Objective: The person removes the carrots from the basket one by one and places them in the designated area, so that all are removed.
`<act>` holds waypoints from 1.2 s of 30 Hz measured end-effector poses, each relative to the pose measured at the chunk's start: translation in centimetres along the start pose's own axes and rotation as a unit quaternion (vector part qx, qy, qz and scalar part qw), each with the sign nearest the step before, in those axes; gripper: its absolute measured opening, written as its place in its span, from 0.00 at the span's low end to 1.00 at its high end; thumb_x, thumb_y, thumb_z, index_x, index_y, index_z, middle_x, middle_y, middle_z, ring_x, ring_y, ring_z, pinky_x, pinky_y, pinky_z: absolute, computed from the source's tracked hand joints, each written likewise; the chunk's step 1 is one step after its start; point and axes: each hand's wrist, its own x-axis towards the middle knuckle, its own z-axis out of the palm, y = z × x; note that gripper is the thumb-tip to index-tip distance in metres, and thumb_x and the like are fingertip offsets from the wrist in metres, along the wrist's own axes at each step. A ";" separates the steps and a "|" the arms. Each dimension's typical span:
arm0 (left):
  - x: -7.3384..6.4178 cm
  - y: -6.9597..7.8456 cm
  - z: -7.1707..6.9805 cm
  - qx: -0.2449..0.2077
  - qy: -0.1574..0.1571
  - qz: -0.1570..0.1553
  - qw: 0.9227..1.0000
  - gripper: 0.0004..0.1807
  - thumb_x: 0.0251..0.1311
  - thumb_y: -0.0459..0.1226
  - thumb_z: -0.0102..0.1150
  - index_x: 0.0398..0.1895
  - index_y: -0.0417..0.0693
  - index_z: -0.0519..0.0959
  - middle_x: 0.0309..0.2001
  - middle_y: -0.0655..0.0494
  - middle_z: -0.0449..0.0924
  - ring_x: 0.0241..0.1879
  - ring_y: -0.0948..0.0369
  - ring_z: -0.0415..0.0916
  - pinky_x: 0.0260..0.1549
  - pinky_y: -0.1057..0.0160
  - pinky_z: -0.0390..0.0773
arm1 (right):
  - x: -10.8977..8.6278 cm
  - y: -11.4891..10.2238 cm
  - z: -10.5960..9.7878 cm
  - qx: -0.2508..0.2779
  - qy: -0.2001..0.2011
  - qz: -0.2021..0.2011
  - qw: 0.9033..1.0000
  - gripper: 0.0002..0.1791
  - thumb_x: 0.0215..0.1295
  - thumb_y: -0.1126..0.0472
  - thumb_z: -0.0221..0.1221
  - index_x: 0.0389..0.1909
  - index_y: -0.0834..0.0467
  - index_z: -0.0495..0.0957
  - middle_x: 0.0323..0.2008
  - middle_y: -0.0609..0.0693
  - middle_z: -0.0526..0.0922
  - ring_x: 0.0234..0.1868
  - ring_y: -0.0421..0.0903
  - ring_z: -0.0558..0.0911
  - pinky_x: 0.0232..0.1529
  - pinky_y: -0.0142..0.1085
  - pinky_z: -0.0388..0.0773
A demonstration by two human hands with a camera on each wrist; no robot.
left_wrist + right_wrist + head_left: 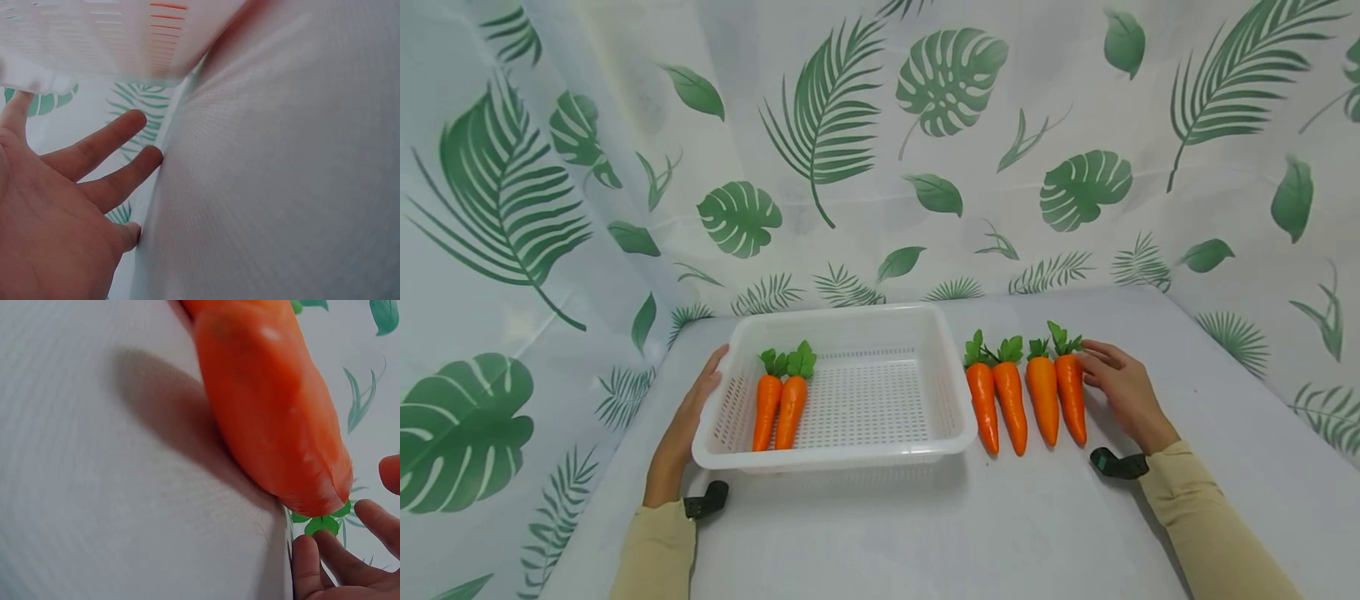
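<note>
A white plastic basket with slotted sides stands on the table, with two carrots lying in its left part, green leaves toward the back. My left hand is at the basket's left side; the left wrist view shows its fingers spread and straight, one digit reaching up to the rim. To the right of the basket lie several more carrots in a row, tips toward me. Beside the rightmost carrot is my right hand, its loosely bent fingertips right at the leafy top. In the right wrist view, fingers stand apart near the leaves.
A pale cloth covers the table. Behind it and along the sides hangs a white curtain printed with green leaves. Dark wrist cameras sit on both wrists, below tan sleeves.
</note>
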 end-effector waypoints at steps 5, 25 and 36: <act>-0.8 -0.1 0.4 0.034 0.016 -0.006 0.999 0.33 0.87 0.54 0.28 0.90 0.62 0.44 0.85 0.44 0.50 0.69 0.43 0.62 0.55 0.68 0.76 | -0.3 0.0 -0.1 0.002 0.014 -0.012 1.000 0.39 0.85 0.43 0.47 0.84 0.63 0.57 0.77 0.71 0.64 0.67 0.63 0.73 0.54 0.31 0.81; -0.8 0.0 0.4 0.026 0.021 -0.012 0.999 0.33 0.87 0.53 0.29 0.90 0.63 0.44 0.85 0.44 0.49 0.69 0.40 0.62 0.54 0.67 0.77 | -1.8 -5.4 0.8 0.043 0.044 -0.094 0.994 0.37 0.85 0.43 0.48 0.85 0.56 0.58 0.82 0.63 0.60 0.76 0.61 0.65 0.60 0.27 0.75; -0.8 0.0 0.6 0.028 0.022 -0.013 0.999 0.33 0.87 0.54 0.29 0.90 0.63 0.44 0.85 0.45 0.50 0.70 0.40 0.62 0.55 0.66 0.77 | -2.4 -11.8 4.9 0.073 -0.027 -0.176 0.981 0.34 0.87 0.45 0.48 0.84 0.56 0.61 0.79 0.60 0.66 0.74 0.60 0.69 0.72 0.50 0.70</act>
